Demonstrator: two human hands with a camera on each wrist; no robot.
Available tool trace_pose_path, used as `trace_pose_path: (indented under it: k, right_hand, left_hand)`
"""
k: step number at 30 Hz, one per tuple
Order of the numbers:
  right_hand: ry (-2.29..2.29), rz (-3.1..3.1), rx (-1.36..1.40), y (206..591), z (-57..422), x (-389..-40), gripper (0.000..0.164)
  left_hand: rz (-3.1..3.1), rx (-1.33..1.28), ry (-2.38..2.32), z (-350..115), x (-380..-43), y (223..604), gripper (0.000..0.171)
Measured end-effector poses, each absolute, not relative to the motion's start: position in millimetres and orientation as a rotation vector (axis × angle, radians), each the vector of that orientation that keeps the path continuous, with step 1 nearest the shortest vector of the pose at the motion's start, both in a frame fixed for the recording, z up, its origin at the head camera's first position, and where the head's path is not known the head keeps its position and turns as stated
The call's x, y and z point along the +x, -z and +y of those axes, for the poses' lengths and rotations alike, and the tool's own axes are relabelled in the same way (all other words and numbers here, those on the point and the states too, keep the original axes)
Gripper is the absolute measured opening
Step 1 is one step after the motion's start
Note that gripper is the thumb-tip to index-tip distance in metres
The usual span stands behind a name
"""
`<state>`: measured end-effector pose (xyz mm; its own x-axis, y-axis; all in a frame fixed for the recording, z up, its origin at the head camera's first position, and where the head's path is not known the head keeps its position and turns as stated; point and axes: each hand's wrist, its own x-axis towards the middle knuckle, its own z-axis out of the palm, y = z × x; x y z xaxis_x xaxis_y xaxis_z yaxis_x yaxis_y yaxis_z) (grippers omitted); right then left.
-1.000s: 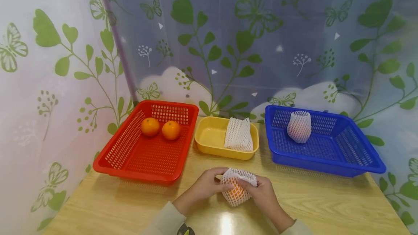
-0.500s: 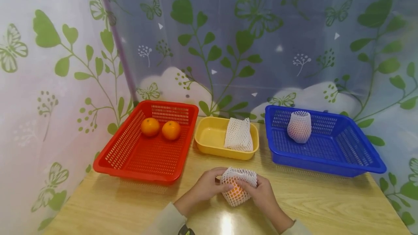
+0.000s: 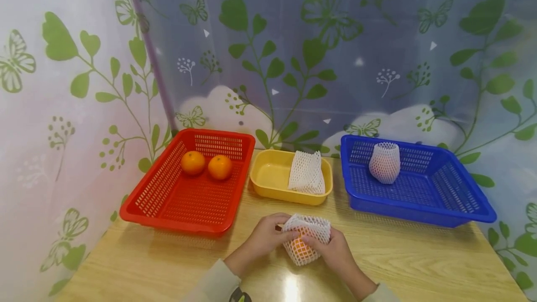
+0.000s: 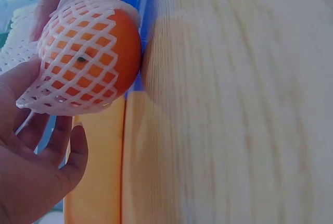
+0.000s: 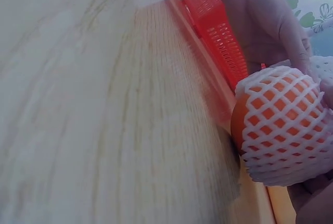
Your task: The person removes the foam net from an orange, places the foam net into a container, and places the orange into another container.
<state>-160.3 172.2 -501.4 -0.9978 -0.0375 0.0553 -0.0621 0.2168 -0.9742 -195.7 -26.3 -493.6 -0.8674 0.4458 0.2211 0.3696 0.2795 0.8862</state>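
An orange [image 4: 129, 52] sits partly inside a white foam net sleeve [image 3: 311, 227], held between both hands just over the front of the table. The left hand [image 3: 266, 237] pinches the sleeve's left side, its thumb on the near face. From the other side the right hand [image 3: 339, 251] grips the sleeve and fruit, thumb across the front and fingers mostly hidden behind. In the left wrist view, mesh covers most of the orange while one side shows bare. The right wrist view likewise has a bare strip of peel [image 5: 238, 125] beside the mesh.
Two bare oranges [image 3: 206, 166] lie in a red basket [image 3: 176, 225] at left. A yellow tray [image 3: 268, 192] behind the hands holds white foam nets [image 3: 306, 171]. On the right, a blue basket [image 3: 419, 211] contains one net-wrapped fruit [image 3: 384, 164]. Printed curtains [image 3: 268, 59] close off the back.
Both thumbs shift slightly over the front of the sleeve, the left one a little upward. The sleeve's upper edge changes shape slightly; baskets and tray stay put.
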Motion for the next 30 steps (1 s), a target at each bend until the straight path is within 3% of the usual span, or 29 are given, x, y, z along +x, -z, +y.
trace_pose_path:
  k: [11,30]
  right_hand:
    - [-1.898,-2.456,0.077,502.9,170.9,-161.3,0.036]
    - [-1.906,-2.319,0.122,499.7,166.2,-160.4,0.022]
  left_hand:
    - [2.435,0.775,-1.649,-29.4,-194.8,491.6,0.029]
    - [2.321,0.778,-1.629,-32.4,-193.8,495.5,0.046]
